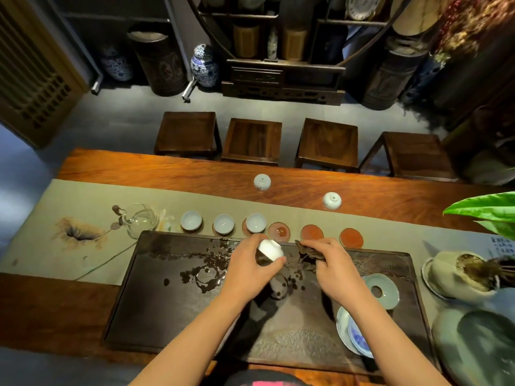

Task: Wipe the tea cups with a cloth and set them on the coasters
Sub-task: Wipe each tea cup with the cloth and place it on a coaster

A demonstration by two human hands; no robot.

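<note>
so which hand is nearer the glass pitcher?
Left. The left hand, holding a white cup, is right of the glass pitcher; the right hand is farther right.

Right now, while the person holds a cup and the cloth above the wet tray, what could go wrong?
1. The left hand grips the tilted white cup over the dark tray, which shows puddles; a wet cup might slip.
2. The next free coaster sits close to a cup already placed; setting down could knock it.
3. The cloth in the right hand may touch the puddles.

White cup (270, 249) in left hand (250, 263), brown cloth (308, 253) in right hand (331, 263).
</note>
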